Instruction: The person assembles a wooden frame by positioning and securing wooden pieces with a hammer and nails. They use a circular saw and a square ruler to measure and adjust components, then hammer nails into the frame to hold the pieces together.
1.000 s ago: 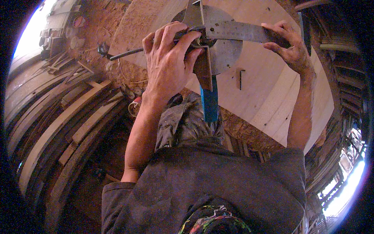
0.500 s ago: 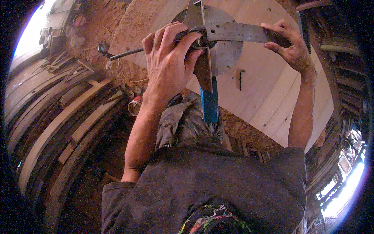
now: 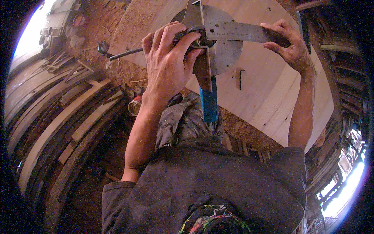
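Observation:
A long steel ruler-like strip (image 3: pixel 241 32) with scale marks and a hole near its left end lies across a round grey metal disc (image 3: pixel 228 56). My right hand (image 3: pixel 290 46) closes around the strip's right end, thumb below and fingers above. My left hand (image 3: pixel 169 58) is closed at the strip's left end, on a dark tool part (image 3: pixel 194 31) mostly hidden beneath the fingers. Beside my left fingertips stands a brown angled metal plate (image 3: pixel 203 70), with a blue piece (image 3: pixel 209 104) below it. A dark rod or cord (image 3: pixel 126 54) runs out leftward from under my left hand.
Pale boards (image 3: pixel 272 89) lie under the disc, with a small dark L-shaped piece (image 3: pixel 240 80) on them. Long timber pieces (image 3: pixel 62 136) are stacked at the left. A red and white tub (image 3: pixel 135 105) sits near my left forearm. Reddish sawdust (image 3: pixel 101 23) covers the ground.
The strip and the disc have shifted very slightly to the left. Both hands keep their hold in nearly the same places.

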Demonstrator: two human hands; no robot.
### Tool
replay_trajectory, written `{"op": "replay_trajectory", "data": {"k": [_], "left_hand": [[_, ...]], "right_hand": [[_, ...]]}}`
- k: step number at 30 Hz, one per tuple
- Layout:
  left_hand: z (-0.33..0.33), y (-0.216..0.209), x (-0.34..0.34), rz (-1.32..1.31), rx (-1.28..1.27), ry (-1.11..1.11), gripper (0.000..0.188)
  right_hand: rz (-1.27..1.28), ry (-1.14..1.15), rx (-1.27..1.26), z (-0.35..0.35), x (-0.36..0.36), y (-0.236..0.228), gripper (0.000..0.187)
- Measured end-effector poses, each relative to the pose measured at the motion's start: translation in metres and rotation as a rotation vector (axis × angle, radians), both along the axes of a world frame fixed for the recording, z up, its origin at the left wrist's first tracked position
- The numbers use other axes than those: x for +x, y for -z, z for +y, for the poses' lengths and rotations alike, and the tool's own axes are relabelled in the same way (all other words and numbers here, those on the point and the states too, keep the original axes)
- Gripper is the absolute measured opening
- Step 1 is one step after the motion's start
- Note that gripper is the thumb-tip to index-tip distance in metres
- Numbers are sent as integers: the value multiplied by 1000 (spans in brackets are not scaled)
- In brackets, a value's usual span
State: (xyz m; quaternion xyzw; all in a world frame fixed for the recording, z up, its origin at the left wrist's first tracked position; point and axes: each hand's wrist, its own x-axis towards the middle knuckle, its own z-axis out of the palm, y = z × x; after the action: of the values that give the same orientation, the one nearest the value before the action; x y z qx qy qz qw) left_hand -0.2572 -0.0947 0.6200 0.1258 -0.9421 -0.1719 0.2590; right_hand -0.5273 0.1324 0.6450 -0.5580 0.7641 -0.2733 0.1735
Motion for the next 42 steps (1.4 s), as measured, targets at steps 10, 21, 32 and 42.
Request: {"op": "replay_trajectory", "data": {"k": [10, 21, 32, 42], "left_hand": [[1, 3, 0, 32, 0, 0, 33], [2, 5, -1, 28, -14, 7, 32], [3, 5, -2, 6, -15, -2, 33], [0, 8, 2, 33, 8, 20, 40]], "right_hand": [[127, -63, -16, -2, -2, -2, 51], [63, -32, 24, 1, -2, 1, 50], [38, -39, 23, 2, -8, 7, 51], [21, -59, 22, 1, -7, 9, 51]]}}
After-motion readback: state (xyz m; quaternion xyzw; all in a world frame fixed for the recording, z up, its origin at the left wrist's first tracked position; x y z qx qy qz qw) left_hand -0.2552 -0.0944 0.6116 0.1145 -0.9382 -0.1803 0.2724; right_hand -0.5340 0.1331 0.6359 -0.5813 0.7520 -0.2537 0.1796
